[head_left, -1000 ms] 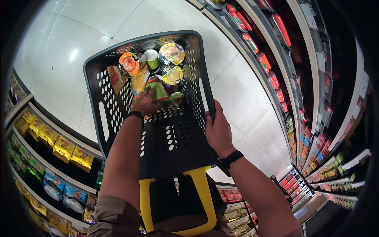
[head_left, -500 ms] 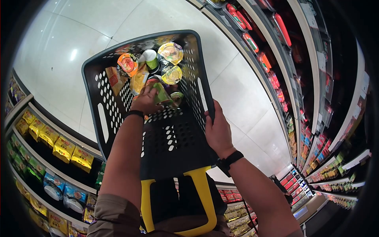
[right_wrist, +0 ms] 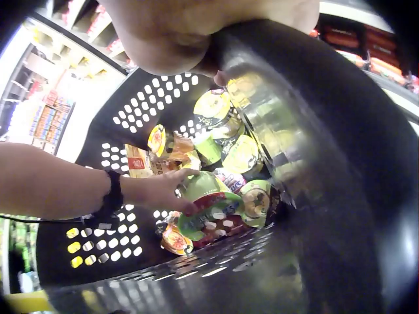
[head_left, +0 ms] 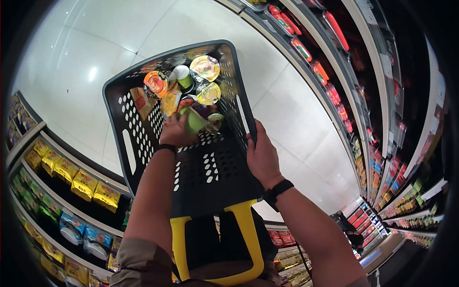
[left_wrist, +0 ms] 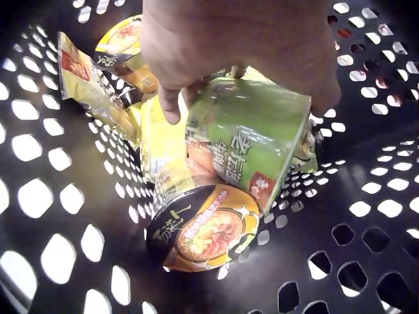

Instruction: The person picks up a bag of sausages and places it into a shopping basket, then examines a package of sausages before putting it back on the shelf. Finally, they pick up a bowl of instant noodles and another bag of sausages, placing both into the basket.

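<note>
My left hand [head_left: 177,131] reaches down into a black shopping basket [head_left: 191,205] and grips a green instant noodle cup [head_left: 193,120]. Its fingers come over the cup's side, and the cup lies tilted in the left wrist view. Just below it there is a noodle cup with an orange and black lid [left_wrist: 213,232]. Around the hand are a yellow packet [head_left: 170,100], a brown packet [head_left: 142,103], a white-topped green cup [head_left: 182,76] and several lidded noodle cups [head_left: 204,68]. My right hand [head_left: 263,155] holds the basket's right rim beside the handle slot.
A yellow handle [head_left: 244,239] stands at the basket's near end. Shelves with yellow bags [head_left: 84,185] run along the left, and shelves of red packs [head_left: 302,49] curve along the right. Pale floor tiles [head_left: 296,119] lie beyond the basket.
The green noodle cup has turned in my left hand, showing more of its plain green side. The right hand keeps its hold on the rim. The view has shifted slightly.
</note>
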Demonstrator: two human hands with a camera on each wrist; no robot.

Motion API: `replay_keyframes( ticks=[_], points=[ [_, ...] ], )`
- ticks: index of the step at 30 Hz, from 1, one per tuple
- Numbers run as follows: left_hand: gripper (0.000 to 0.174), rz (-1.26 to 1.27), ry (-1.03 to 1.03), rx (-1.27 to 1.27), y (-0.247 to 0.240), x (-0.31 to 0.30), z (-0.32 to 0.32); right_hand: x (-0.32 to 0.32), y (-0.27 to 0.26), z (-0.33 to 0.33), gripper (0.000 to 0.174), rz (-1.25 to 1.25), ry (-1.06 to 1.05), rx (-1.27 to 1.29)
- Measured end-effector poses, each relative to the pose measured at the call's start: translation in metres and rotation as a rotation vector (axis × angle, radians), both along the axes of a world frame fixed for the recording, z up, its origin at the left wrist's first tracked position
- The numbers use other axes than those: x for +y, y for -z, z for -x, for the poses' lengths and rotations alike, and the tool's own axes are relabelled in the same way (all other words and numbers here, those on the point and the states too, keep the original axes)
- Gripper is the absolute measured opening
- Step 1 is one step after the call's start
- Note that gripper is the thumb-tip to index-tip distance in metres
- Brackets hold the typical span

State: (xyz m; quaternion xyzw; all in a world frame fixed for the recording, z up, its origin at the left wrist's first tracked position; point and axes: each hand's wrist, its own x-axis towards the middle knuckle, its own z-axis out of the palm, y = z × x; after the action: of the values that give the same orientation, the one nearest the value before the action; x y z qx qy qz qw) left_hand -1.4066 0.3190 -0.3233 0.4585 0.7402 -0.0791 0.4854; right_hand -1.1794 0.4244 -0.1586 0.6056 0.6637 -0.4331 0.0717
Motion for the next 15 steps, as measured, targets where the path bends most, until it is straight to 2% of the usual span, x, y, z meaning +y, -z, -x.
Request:
replay_keyframes(
  ticks=[1, 3, 4, 6, 7, 9, 12, 15],
  points=[
    [0.096, 0.000, 0.006, -0.002, 0.001, -0.003, 0.003, 0.000, -0.001, 0.001, 0.053, 0.010, -0.001, -0.009],
    [0.091, -0.105, -0.345, -0.031, 0.000, -0.006, 0.018, 0.001, -0.003, 0.002, 0.053, 0.017, 0.005, -0.006],
    [0.084, -0.077, -0.450, -0.055, -0.026, 0.006, 0.022, 0.001, -0.002, 0.001, 0.053, 0.016, -0.009, -0.013],
    [0.075, -0.114, -0.716, -0.190, -0.049, 0.015, 0.026, -0.001, 0.002, 0.000, 0.052, 0.008, -0.014, -0.002],
    [0.075, -0.126, -0.708, -0.180, -0.056, 0.016, 0.032, -0.003, 0.005, -0.002, 0.052, -0.036, -0.037, -0.017],
    [0.070, -0.109, -0.896, -0.462, -0.071, 0.019, 0.038, -0.004, 0.008, -0.002, 0.052, -0.091, -0.052, -0.025],
    [0.066, -0.128, -1.034, -0.641, -0.106, 0.021, 0.034, -0.004, 0.007, -0.003, 0.051, -0.091, -0.055, -0.045],
    [0.060, -0.201, -1.104, -0.804, -0.102, 0.000, 0.035, -0.003, 0.007, -0.003, 0.051, -0.094, -0.058, -0.041]
  ],
)
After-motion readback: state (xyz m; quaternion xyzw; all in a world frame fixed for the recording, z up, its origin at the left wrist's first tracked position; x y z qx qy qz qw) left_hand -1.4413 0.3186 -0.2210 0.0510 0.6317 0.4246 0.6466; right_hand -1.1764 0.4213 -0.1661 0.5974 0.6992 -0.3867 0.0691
